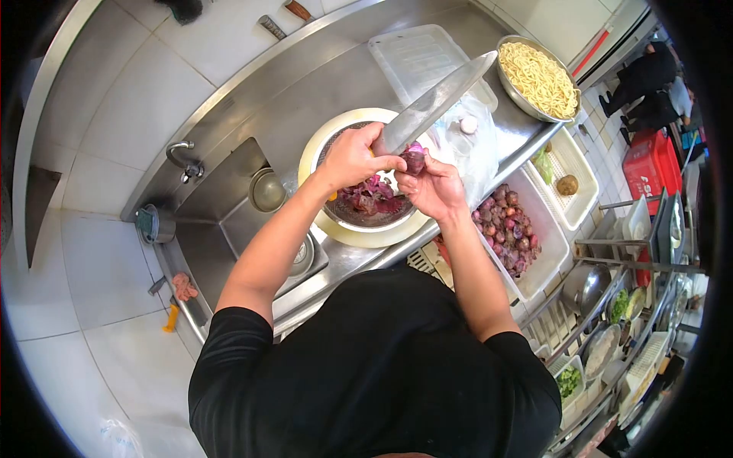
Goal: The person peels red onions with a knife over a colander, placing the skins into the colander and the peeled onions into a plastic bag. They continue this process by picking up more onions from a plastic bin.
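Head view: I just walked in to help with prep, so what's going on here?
A person stands at a steel counter. The left hand holds a large knife, its blade against a small red onion gripped in the right hand. Purple peels lie in the strainer beneath the hands. A white crate of more onions sits to the right, with noodles farther back.

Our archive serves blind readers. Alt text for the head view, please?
A person's left hand holds a big knife against a small purple onion in the right hand, above a metal bowl of purple peels on a steel counter. A tray of onions sits alongside.
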Tool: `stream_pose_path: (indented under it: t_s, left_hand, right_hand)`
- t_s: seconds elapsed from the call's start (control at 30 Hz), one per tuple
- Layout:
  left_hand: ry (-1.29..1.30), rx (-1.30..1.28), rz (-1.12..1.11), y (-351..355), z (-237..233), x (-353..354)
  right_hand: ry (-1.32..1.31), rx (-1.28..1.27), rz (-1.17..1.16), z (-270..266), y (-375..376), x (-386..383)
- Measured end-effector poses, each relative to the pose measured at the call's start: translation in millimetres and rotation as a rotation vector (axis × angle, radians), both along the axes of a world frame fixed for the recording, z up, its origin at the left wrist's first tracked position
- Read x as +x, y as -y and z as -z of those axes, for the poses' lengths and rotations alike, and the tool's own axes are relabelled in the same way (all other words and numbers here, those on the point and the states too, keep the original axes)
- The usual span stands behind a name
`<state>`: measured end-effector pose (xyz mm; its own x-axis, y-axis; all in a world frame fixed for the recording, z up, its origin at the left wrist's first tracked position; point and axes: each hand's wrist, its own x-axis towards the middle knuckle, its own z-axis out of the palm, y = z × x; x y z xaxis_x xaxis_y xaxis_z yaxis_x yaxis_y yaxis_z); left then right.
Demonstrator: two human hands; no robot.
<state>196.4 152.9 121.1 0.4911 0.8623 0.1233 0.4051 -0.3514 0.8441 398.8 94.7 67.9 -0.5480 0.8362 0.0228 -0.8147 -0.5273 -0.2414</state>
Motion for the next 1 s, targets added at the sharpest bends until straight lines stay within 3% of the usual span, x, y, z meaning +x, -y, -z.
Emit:
stream_pose_path:
  t_s: [0.23, 0.4, 0.5, 0.53, 0.57, 0.63, 0.83, 1.0]
  left_hand:
    - [0.068, -0.025, 0.02, 4.8, -0.7, 2.0]
    - [-0.035, -0.078, 0.114, 14.6, -4.0, -5.5]
    - [0.071, -0.181, 0.031, 16.6, 4.0, -15.5]
    - [0.058, -0.041, -0.005, 12.3, 2.6, -20.7]
    - [0.022, -0.112, -0.117, 10.6, 1.3, -23.7]
    - [-0.308, 0.03, -0.153, 6.8, -26.8, -30.6]
    - [-0.091, -0.064, -0.122, 10.0, -25.1, -12.4]
    - [-0.024, 0.056, -0.028, 4.7, -26.2, 1.4]
  right_hand:
    - [-0.031, -0.073, -0.001, 2.0, -0.5, -1.5]
    - [0.128, -0.193, 0.224, 6.4, -5.6, -4.8]
    - [0.173, -0.159, 0.26, 7.2, -8.3, 4.9]
    - [0.149, -0.133, 0.237, 7.9, -8.8, 9.1]
    - [0.124, -0.107, 0.214, 8.4, -8.7, 11.1]
    - [0.108, -0.113, 0.206, 1.6, -6.3, 11.2]
    - [-0.002, -0.044, 0.122, -7.8, -3.5, 3.4]
    - [-0.014, 0.014, 0.061, -1.4, -1.4, -2.5]
